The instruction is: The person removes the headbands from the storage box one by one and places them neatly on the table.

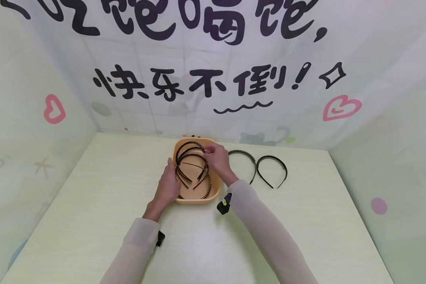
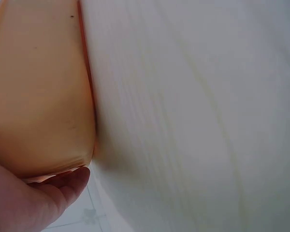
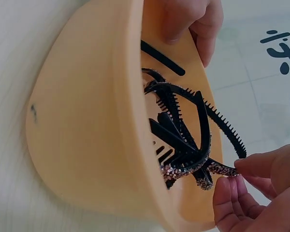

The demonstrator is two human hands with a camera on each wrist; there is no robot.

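Observation:
An orange plastic basin (image 1: 198,201) holds several black toothed headbands (image 1: 193,157), lying over one another. My left hand (image 1: 168,184) grips the basin's left rim, thumb over the inside and fingers along the outer wall. At the right part of the basin, my right hand (image 1: 218,159) pinches a black headband with glittery trim (image 3: 224,169) between thumb and fingers, seen closely in the right wrist view. The held headband overlaps others in the basin, so its full outline is hidden. In the left wrist view, the left hand (image 2: 43,200) touches the basin's outer wall (image 2: 43,96).
Right of the basin, two more headbands lie on the pale table (image 1: 305,228): one toothed headband (image 1: 246,154), partly hidden behind the right hand, and another headband (image 1: 271,157) beside it. Printed wall sheets (image 1: 184,118) enclose the table at the back and both sides.

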